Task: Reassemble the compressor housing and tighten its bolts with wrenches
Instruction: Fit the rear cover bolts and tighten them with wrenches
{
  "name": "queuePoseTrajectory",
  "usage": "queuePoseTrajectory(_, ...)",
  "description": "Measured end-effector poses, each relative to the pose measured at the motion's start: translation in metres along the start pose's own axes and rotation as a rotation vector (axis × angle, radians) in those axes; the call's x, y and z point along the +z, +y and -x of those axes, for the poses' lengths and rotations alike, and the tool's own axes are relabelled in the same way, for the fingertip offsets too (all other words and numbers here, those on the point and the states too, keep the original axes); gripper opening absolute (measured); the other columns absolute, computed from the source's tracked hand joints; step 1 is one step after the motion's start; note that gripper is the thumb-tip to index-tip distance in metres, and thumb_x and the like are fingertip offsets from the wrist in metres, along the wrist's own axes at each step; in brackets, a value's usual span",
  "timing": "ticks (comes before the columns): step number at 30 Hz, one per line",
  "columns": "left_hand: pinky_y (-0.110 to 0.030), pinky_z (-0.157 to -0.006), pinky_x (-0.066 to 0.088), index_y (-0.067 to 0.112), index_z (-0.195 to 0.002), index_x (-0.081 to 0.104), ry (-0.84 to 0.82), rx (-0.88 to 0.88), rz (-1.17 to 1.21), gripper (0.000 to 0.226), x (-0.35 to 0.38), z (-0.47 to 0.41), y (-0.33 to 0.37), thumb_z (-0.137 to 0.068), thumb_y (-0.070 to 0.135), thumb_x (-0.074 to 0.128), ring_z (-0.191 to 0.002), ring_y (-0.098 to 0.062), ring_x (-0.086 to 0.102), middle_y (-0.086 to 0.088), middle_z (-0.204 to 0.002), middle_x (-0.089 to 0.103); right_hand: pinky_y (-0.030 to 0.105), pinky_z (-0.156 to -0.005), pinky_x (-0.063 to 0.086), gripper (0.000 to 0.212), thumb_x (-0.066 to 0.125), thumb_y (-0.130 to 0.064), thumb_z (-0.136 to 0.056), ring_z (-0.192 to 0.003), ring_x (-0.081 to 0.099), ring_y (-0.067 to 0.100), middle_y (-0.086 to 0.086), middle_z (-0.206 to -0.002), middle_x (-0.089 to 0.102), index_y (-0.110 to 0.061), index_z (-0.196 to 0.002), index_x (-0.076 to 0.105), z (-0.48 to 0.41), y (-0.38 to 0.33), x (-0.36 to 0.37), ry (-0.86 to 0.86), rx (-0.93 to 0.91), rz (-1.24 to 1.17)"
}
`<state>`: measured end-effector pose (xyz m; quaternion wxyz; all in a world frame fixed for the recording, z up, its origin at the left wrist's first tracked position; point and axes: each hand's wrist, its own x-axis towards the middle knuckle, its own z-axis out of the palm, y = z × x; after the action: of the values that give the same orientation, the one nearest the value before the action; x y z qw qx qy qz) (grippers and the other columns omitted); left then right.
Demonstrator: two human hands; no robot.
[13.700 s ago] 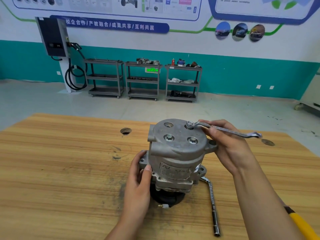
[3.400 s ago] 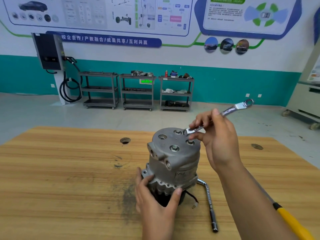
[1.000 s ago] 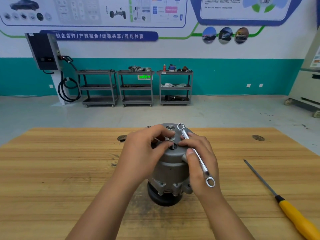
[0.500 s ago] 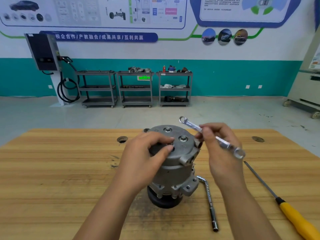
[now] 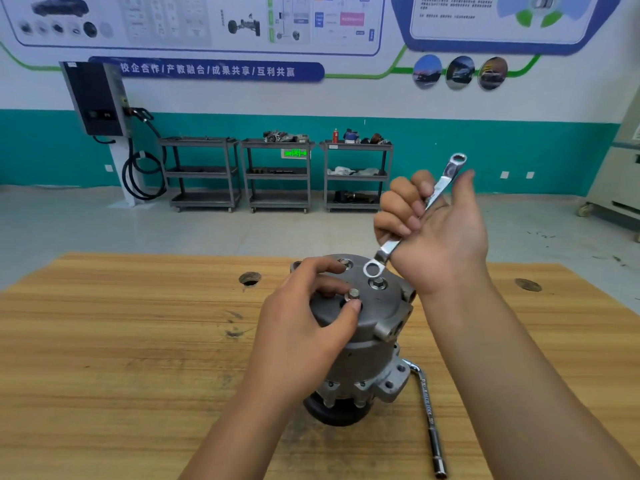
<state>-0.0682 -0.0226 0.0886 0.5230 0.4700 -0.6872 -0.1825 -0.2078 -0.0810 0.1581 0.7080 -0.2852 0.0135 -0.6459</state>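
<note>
Both my hands busy mid-frame: left hand (image 5: 304,327) pinching a bolt (image 5: 354,293) atop the compressor (image 5: 377,344), right hand (image 5: 443,237) gripping the wrench (image 5: 446,176).

Left hand (image 5: 304,317) covers near-left of compressor housing (image 5: 377,327) top. Bolt (image 5: 354,293) pinched in its fingertips shows head only, shank hidden from me. Wrench (image 5: 440,187) mid-shaft buried in right hand (image 5: 440,233) fingers. L-shaped socket wrench (image 5: 427,407) short arm tucked behind housing. Poster (image 5: 207,19) print blurred, top cropped. Parts on carts (image 5: 280,174) too small to name.

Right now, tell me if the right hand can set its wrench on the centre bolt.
Probably yes: the wrench hovers beside the uncovered centre bolt; the left hand pinches another bolt.
</note>
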Motion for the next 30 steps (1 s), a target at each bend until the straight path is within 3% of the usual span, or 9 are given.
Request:
queuePoseTrajectory(5, -0.002, -0.075, 0.036, 0.04, -0.096, 0.054, 0.017, -0.004, 0.0, 0.031, 0.001, 0.0, -0.001, -0.074, 0.027, 0.071, -0.092, 0.009, 0.056, 0.029, -0.089, 0.064, 0.018, -0.033, 0.023, 0.049, 0.038, -0.043, -0.095, -0.034, 0.028, 0.009, -0.004, -0.046, 0.03, -0.013, -0.059, 0.046, -0.003, 0.017, -0.009, 0.094, 0.081, -0.205)
queuePoseTrajectory(8, -0.002, -0.075, 0.035, 0.041, -0.094, 0.053, 0.019, 0.006, -0.011, 0.03, 0.002, 0.0, -0.001, -0.075, 0.027, 0.071, -0.092, 0.01, 0.055, 0.029, -0.089, 0.064, 0.018, -0.034, 0.023, 0.039, 0.038, -0.032, -0.092, -0.034, 0.029, 0.009, -0.004, -0.045, 0.03, -0.011, -0.061, 0.048, -0.003, 0.015, -0.014, 0.108, 0.058, -0.257)
queuePoseTrajectory(11, -0.002, -0.075, 0.037, 0.038, -0.093, 0.057, 0.03, 0.009, 0.003, 0.027, 0.003, 0.001, -0.001, -0.074, 0.024, 0.071, -0.091, 0.009, 0.057, 0.019, -0.087, 0.066, 0.02, -0.034, 0.022, 0.049, 0.033, -0.04, -0.091, -0.033, 0.025, 0.01, -0.004, -0.042, 0.026, -0.013, -0.05, 0.038, -0.004, 0.017, -0.02, 0.109, 0.051, -0.244)
queuePoseTrajectory(15, -0.001, -0.075, 0.037, 0.037, -0.093, 0.058, 0.035, 0.006, 0.003, 0.027, 0.004, 0.002, -0.002, -0.074, 0.023, 0.072, -0.09, 0.011, 0.058, 0.018, -0.089, 0.066, 0.02, -0.031, 0.018, 0.066, 0.027, -0.057, -0.091, -0.029, 0.022, 0.009, -0.004, -0.037, 0.022, -0.015, -0.041, 0.031, -0.007, 0.016, -0.024, 0.143, 0.053, -0.165)
queuePoseTrajectory(26, -0.001, -0.076, 0.037, 0.036, -0.093, 0.059, 0.045, 0.011, 0.004, 0.027, 0.005, 0.003, -0.002, -0.074, 0.023, 0.072, -0.09, 0.012, 0.057, 0.016, -0.09, 0.066, 0.013, -0.036, 0.027, 0.06, 0.028, -0.046, -0.09, -0.031, 0.024, 0.011, -0.004, -0.039, 0.024, -0.015, -0.038, 0.034, -0.007, 0.007, -0.027, 0.34, 0.011, 0.118)
queuePoseTrajectory(28, -0.003, -0.078, 0.038, 0.038, -0.095, 0.057, 0.036, 0.027, -0.011, 0.027, 0.005, 0.002, -0.003, -0.074, 0.027, 0.07, -0.095, 0.013, 0.055, 0.019, -0.096, 0.064, 0.013, -0.036, 0.027, 0.059, 0.028, -0.045, -0.09, -0.031, 0.024, 0.011, -0.003, -0.04, 0.024, -0.015, -0.039, 0.034, -0.004, 0.005, -0.027, 0.351, -0.005, 0.129)
queuePoseTrajectory(30, -0.005, -0.085, 0.037, 0.047, -0.099, 0.05, 0.032, 0.073, -0.081, 0.032, 0.005, 0.002, -0.004, -0.072, 0.04, 0.067, -0.109, 0.014, 0.045, 0.026, -0.117, 0.053, 0.014, -0.036, 0.028, 0.057, 0.027, -0.043, -0.089, -0.032, 0.024, 0.012, -0.003, -0.04, 0.024, -0.015, -0.04, 0.033, 0.0, 0.004, -0.028, 0.359, -0.031, 0.136)
